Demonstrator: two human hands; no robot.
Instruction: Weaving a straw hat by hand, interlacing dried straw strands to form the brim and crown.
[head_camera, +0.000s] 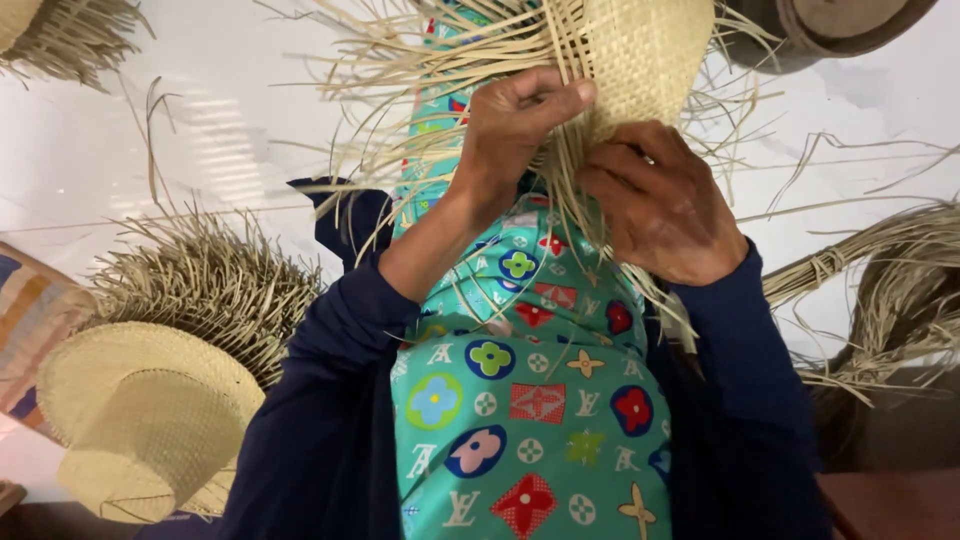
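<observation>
A: While the weave is only part done, you have the half-woven straw hat (640, 50) up over your lap, loose strands (420, 90) fanning off its edge

B: Hands?

A: Left hand (515, 125) is curled shut, thumb pressed on a strand at the woven edge. Right hand (660, 200) is closed too, fingers (625, 160) bunching strands just under the hat body. Both grip straw, hands almost touching

B: Step?

A: My read: you're mid-weave at the rim, interlacing loose ends. Next move likely needs one strand picked free by the right hand while the left thumb pins the last crossing; slack there would loosen the row

B: Packages, labels, signs?

A: None visible. Only print is the teal patterned cloth (530, 400) on your lap, coloured flower and star shapes. Lower left: a finished pale hat (140, 420), another unfinished one with a fringe (210, 280) behind it. Right: tied straw bundle (880, 260). All lie on a white floor (120, 130)
</observation>
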